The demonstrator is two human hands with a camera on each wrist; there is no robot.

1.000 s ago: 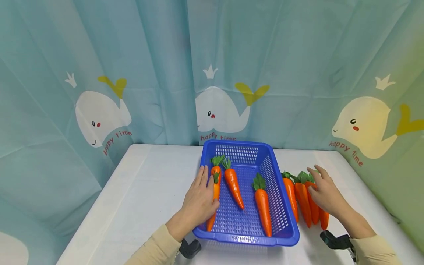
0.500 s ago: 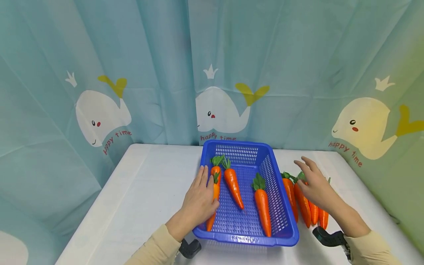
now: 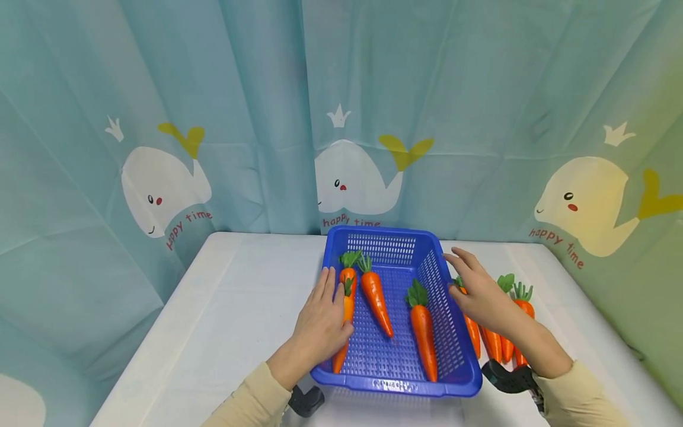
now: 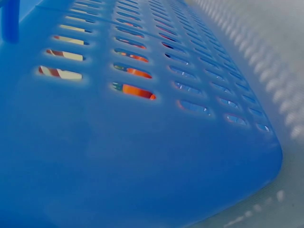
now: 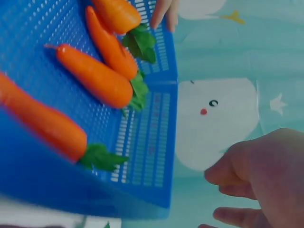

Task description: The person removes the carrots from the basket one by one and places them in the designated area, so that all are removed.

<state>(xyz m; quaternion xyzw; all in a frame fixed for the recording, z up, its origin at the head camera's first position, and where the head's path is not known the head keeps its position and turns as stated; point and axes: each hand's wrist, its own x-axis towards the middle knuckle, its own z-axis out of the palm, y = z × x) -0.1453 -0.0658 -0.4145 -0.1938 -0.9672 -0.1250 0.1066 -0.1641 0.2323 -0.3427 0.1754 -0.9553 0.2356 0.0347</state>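
- Basket (image 3: 397,386): sits upright on the white table (image 3: 251,296), with four carrots (image 3: 377,303) inside; I judge the central placement leaves both side rims within reach.
- Left hand (image 3: 319,323): rests over the left rim, fingers straight and side by side; I take this as steadying the basket.
- Right hand (image 3: 482,299): at the right rim, fingers apart, holding nothing; I cannot confirm contact.
- Loose carrots (image 3: 474,338): lie beside the basket's right wall, partly hidden beneath the right hand, probably for easy access.

One blue basket (image 3: 376,360); four carrots inside (image 3: 424,341), four carrots outside (image 3: 524,306); two hands (image 3: 320,325); three printed whale faces (image 3: 352,178).
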